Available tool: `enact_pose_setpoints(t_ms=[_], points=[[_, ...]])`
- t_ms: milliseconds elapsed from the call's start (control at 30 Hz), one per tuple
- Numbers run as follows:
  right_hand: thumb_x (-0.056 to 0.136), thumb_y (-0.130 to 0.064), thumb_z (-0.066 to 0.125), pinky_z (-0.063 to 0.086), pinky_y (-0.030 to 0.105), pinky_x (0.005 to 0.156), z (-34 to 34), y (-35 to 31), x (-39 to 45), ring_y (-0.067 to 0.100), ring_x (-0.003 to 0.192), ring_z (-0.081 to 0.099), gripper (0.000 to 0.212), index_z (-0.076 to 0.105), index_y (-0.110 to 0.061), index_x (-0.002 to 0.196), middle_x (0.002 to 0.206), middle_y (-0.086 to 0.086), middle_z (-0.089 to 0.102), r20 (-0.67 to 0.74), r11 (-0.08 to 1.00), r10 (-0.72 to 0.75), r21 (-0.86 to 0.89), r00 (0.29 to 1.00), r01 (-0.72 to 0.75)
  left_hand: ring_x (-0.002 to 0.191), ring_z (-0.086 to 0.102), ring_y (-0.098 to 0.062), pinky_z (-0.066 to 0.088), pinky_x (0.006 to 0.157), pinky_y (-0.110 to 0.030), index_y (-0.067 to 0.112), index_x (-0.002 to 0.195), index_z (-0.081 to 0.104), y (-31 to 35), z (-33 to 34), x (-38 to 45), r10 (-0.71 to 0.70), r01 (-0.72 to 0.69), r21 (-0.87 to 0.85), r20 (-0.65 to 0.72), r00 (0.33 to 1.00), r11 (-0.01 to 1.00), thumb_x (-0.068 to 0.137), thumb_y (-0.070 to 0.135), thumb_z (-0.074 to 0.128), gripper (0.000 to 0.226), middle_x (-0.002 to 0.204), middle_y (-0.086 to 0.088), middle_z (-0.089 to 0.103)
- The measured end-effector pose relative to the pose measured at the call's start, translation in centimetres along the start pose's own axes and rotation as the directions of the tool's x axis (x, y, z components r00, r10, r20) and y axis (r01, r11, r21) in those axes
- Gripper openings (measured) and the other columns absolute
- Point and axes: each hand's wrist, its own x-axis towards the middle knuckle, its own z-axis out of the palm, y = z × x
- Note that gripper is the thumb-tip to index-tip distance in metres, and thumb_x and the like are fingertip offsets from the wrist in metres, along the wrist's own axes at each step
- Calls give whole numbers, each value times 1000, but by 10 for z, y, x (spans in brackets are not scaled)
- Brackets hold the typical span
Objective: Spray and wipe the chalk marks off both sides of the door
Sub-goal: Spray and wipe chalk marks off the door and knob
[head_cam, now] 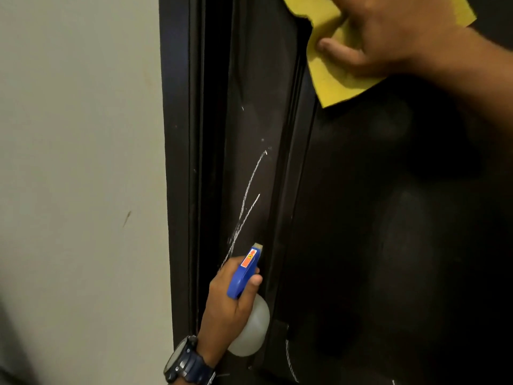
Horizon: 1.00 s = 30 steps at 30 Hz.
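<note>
At the bottom centre of the frame the left hand [230,298] is gripping a spray bottle [247,307]: its fingers are curling round the neck, and the thumb [254,282] is lying along the side of the blue spray head [244,273]. On top of that head a small orange-red sticker [248,259] is showing a printed arrow and a little symbol; no words on it can be read. The pale nozzle tip is pointing up toward the white chalk marks [244,207], which are running as thin slanting strokes down the recessed strip of the dark door [388,218], just above the bottle. The bottle's translucent white body is bulging out below the hand, close against the moulding. On that wrist a dark blue watch [184,362] is sitting, its face turned toward the lower left; nothing on the dial is legible.

At the upper right the right hand [388,31] is pressing a yellow cloth [338,76] flat against the door, the thumb [337,50] stretching out across the cloth toward the left; the other fingers are cut off by the top edge, so whether they are curling cannot be told. The forearm is crossing the upper right corner and covering part of the panel.

More faint chalk strokes [290,357] are showing near the bottom edge, right of the bottle. The left third of the frame is taken up by a pale wall [83,162] bearing a small dark scuff [127,218].
</note>
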Motion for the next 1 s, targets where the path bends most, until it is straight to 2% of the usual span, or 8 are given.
enact_pose_setpoints(t_ms=[100,167,333,533,667,800,900,1000], points=[[94,-69,26,27,55,113,15,-21,-32,44,143,30,85,22,-12,157,160,17,31,6,998,-70,-3,998,70,78,64,-10,45,70,-9,13,106,64,-2,1,-4,2,-2,-6,-18,1000,1000,96,63,44,55,89,10,62],[95,-68,28,11,54,122,38,-47,-69,40,152,14,87,22,-10,159,164,12,27,7,985,-174,-14,985,174,78,64,-11,46,70,-10,20,104,63,-4,1,-6,-16,16,-8,-25,1000,1000,95,63,44,48,88,10,63],[94,-61,41,4,53,124,110,-147,-203,38,154,10,84,28,-9,158,162,12,32,110,922,-383,97,917,374,80,65,-12,47,73,-11,29,105,60,-12,1,-20,-42,42,-10,-9,999,999,96,62,45,37,88,7,64],[99,-52,46,-13,49,123,145,-233,-313,34,154,-11,74,26,-10,157,160,13,19,305,896,-442,195,844,399,84,64,-6,45,74,-7,13,108,62,-22,5,-40,-64,60,53,85,994,997,96,66,40,58,89,5,65],[98,-49,51,-4,50,124,135,-249,-324,31,155,1,72,30,-13,157,160,8,33,387,957,-269,211,882,199,84,64,-7,47,74,-11,11,109,62,-30,4,-49,-81,70,88,127,989,994,97,66,37,61,89,4,65],[95,-45,57,8,56,123,105,-270,-357,34,153,13,72,33,-12,154,158,11,38,335,915,172,294,926,-276,82,61,1,45,74,-6,10,103,61,-32,1,-56,-63,51,86,151,986,995,99,62,36,57,87,10,61],[93,-42,57,24,56,119,69,-277,-397,37,151,21,84,16,-10,159,168,11,13,344,721,452,403,823,-564,78,57,8,42,73,-3,11,98,60,-36,1,-61,-60,41,98,194,979,994,99,62,34,58,83,16,55],[93,-28,52,28,43,112,29,-275,-429,19,155,10,83,6,-17,161,170,2,1,376,433,697,457,610,-777,73,58,6,41,70,-2,11,95,63,-39,8,-71,-85,69,78,229,970,995,96,68,34,64,77,12,56]])
